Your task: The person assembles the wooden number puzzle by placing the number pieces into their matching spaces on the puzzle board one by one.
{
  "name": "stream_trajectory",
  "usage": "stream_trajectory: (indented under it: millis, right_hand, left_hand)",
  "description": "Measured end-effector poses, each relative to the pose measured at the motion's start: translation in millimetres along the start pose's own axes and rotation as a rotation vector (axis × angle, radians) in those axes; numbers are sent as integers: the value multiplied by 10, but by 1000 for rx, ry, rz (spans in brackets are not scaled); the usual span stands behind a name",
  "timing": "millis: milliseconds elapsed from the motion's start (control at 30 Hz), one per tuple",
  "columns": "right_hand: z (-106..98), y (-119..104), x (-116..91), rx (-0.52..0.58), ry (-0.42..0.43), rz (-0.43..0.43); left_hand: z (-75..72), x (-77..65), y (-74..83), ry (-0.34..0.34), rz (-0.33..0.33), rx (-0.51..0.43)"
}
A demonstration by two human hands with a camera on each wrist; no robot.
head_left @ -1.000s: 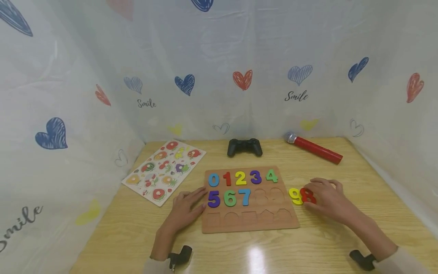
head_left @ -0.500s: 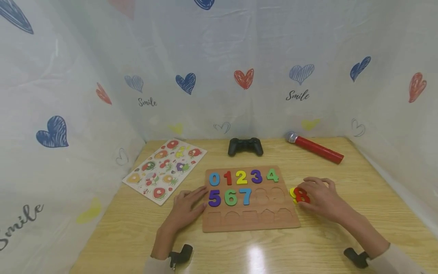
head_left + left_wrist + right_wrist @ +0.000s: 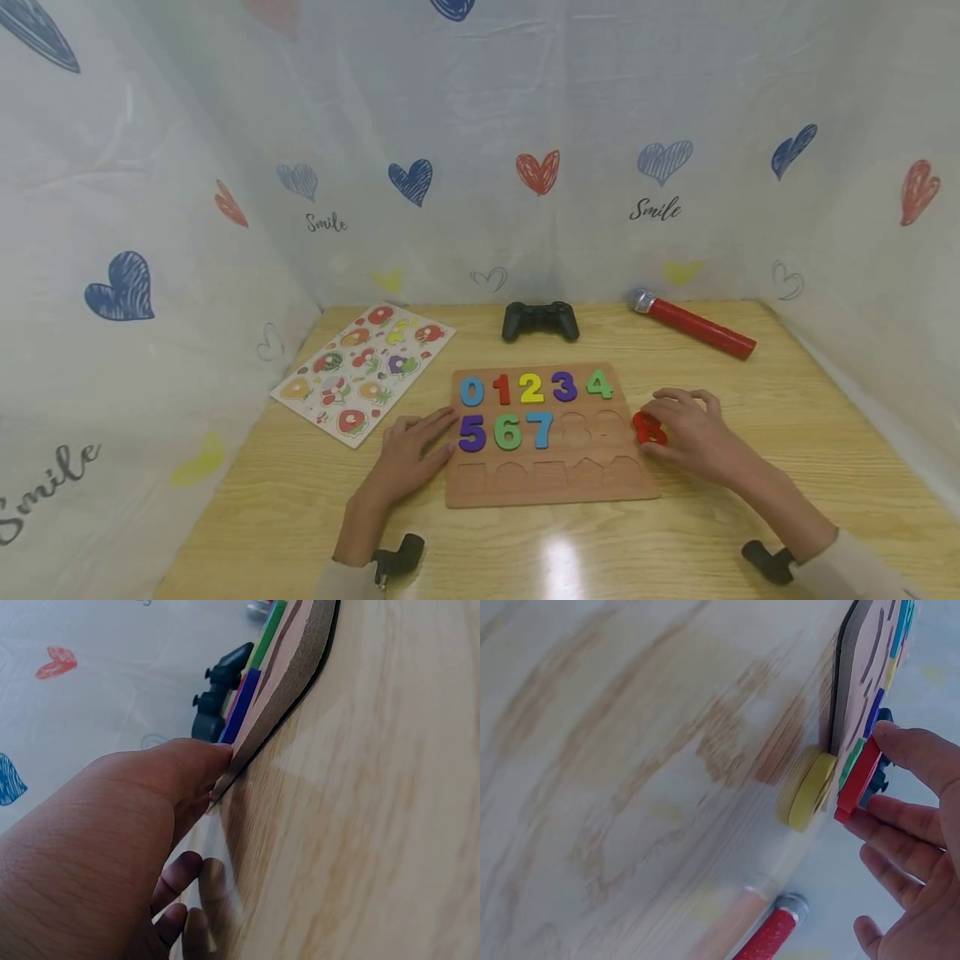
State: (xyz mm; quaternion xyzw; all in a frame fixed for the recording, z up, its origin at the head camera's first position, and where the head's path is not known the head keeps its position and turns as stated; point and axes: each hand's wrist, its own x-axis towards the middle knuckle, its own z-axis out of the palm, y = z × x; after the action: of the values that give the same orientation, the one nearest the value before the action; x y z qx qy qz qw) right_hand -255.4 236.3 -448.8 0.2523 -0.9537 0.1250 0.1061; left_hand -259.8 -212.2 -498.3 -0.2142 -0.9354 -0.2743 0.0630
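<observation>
A wooden number board (image 3: 551, 497) lies on the table with coloured digits 0 to 7 seated in its two upper rows. Several recesses in it are bare: two right of the blue 7 (image 3: 539, 429) and the whole bottom row. At the left edge, my left hand (image 3: 405, 458) touches the board with thumb and fingertips, the thumb beside the purple 5 (image 3: 472, 433). My right hand (image 3: 690, 433) pinches a red 8 (image 3: 859, 780) between thumb and fingers by the board's right edge. Under it a yellow 9 (image 3: 810, 793) rests on the table, hidden in the head view.
A fruit picture board (image 3: 363, 373) lies at the back left. Behind the number board sits a black game controller (image 3: 540, 321), with a red microphone (image 3: 697, 325) at the back right. A curtain printed with hearts (image 3: 480, 225) closes off the table's back and sides.
My right hand has moved left with the red 8, toward the board, and the 8 now covers the yellow 9 in the head view. My left hand stays at the board's edge.
</observation>
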Motion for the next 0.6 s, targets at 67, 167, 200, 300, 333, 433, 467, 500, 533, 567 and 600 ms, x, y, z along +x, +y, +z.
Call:
stream_trajectory:
  millis: [67,167,200,300,333,433,467,500,533,567,600]
  right_hand:
    - [10,-4,9,-1,8,-11]
    - [29,-9,22,0,20,-32]
    - [32,-13,28,1,21,-36]
    - [36,-37,53,0,12,-40]
    - [37,-47,63,2,8,-40]
    - [38,-83,94,6,-3,-39]
    - [42,-93,103,10,-5,-42]
    - [46,-103,111,10,-5,-45]
    - [50,-113,120,11,-4,-48]
    - [55,-123,129,12,-4,-51]
    - [59,-133,137,17,-4,-54]
  left_hand:
    - [7,8,-8,0,0,3]
    - [15,10,-14,-4,-4,3]
    - [15,8,-14,-5,-4,2]
    - [8,5,-10,-7,-2,-4]
    - [3,2,-7,-8,-1,-8]
    - [-3,0,-1,-4,0,-7]
    - [-2,0,0,-2,1,-6]
    - [-1,0,1,-1,1,-4]
    - [-1,0,0,-2,-1,-3]
    - [-1,-1,0,-2,-1,-2]
    - [-1,-1,0,-3,-2,-2]
